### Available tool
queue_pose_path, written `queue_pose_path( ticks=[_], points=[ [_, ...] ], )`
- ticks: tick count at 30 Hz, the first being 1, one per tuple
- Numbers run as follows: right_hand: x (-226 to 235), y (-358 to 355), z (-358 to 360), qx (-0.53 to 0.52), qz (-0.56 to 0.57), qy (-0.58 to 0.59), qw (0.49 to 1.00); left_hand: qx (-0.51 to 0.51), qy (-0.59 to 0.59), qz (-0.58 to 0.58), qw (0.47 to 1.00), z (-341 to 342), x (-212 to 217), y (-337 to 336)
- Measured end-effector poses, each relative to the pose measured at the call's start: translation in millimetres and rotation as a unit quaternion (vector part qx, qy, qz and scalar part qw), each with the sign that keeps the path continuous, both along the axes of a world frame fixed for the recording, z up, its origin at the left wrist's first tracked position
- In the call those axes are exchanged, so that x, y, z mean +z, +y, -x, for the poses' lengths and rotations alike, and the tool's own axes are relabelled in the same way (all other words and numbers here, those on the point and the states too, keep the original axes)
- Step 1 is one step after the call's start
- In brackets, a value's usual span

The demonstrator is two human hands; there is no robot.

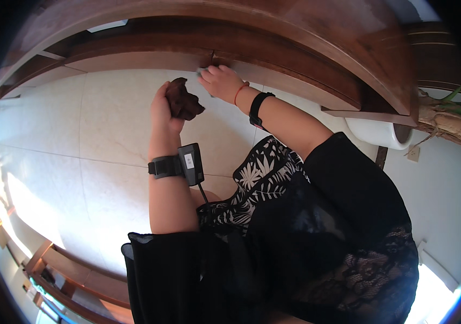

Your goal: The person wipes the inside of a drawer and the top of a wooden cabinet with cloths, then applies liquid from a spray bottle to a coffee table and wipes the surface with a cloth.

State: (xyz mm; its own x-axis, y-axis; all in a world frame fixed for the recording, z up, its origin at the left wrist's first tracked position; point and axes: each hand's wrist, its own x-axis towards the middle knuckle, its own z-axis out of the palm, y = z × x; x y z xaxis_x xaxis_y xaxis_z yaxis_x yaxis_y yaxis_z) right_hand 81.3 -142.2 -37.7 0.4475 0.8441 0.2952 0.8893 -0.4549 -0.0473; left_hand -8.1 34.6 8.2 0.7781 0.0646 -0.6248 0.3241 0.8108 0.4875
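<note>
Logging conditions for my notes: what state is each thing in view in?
Left hand: closed on brown cloth
Brown cloth: crumpled
Right hand: fingers bent over grey item
Grey item: mostly covered, at the wooden board
Left wristband: fastened
Right wristband: fastened
Floor: partly sunlit

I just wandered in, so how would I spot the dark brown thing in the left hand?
Find the wooden furniture across the view's top, then the pale tiled floor below it. Over those tiles, the left hand holds a crumpled dark brown piece, apparently cloth. Its ragged brown folds set it apart from the small grey thing mostly hidden by the right hand.
</note>
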Motion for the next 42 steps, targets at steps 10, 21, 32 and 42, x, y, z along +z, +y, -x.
queue_pose_path(
  ticks=[10,21,32,42],
  points=[
    [57,-112,3,-0.187,-0.130,-0.006,0.974,-0.013,-0.022,-0.001,1.000,-16,32,-16],
    [67,-90,12,-0.234,0.075,0.050,0.968,-0.084,-0.014,0.013,0.996,-54,29,-44],
    [104,-106,37,-0.238,0.000,0.302,0.923,-0.197,-0.018,-0.098,0.975,-48,12,-31],
    [125,-187,-31,-0.333,-0.092,0.690,0.636,-0.328,-0.009,-0.308,0.893,-20,47,-49]
  ],
)
